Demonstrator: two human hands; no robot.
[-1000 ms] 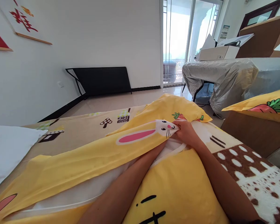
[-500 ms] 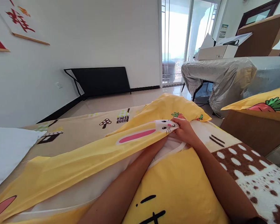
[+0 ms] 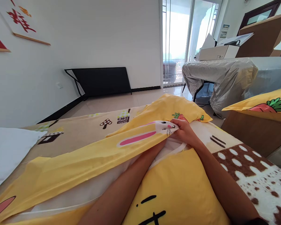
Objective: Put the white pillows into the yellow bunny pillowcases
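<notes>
A yellow pillowcase [image 3: 84,157] printed with a white rabbit face and pink ears stretches across the bed in front of me. My right hand [image 3: 183,130] is closed on its edge beside the rabbit face, fingers pinching the cloth. My left forearm [image 3: 128,176] reaches forward beneath that edge, so my left hand and its fingers are hidden under the fabric. White material [image 3: 84,189] shows in the gap below the raised edge. Close to me, between my arms, lies more yellow fabric [image 3: 178,184] with black strokes. Further yellow cloth [image 3: 168,106] with carrot prints bunches up beyond my right hand.
A white pillow [image 3: 9,153] lies at the left on the patterned bed cover [image 3: 84,137]. To the right, a carrot-print yellow cloth [image 3: 267,104] rests on a brown box [image 3: 245,131]. Behind stand a plastic-covered table [image 3: 220,67] with boxes and a black folded frame [image 3: 103,81].
My left forearm has shifted very slightly back and to the left under the cloth. The rabbit face and my right hand have moved only a few pixels; the grip is unchanged.
</notes>
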